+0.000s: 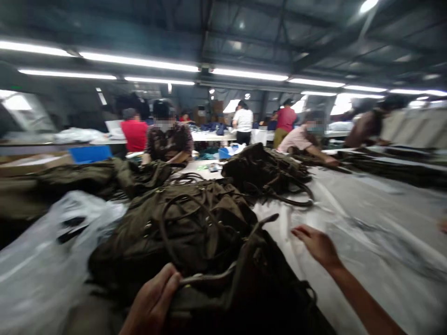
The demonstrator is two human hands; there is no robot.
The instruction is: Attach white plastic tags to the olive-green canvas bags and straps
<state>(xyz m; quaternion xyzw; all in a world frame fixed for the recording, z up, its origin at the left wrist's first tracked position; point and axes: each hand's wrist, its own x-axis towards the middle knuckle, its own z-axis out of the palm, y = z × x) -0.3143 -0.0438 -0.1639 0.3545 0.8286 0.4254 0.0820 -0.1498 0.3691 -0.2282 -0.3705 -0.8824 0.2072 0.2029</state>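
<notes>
- Hands apart: the left hand [152,298] pinches the rim [209,279] of the dark bag [253,284] ahead of it.
- Right hand [319,246] hovers beside the bag; finger closure unclear.
- Step, seemingly: steadying the rim; two-handed support would need the right hand brought leftward.

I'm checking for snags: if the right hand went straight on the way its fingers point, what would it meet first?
Probably the near bag, around its raised strap, though depth is unclear and the hand might pass above.
</notes>
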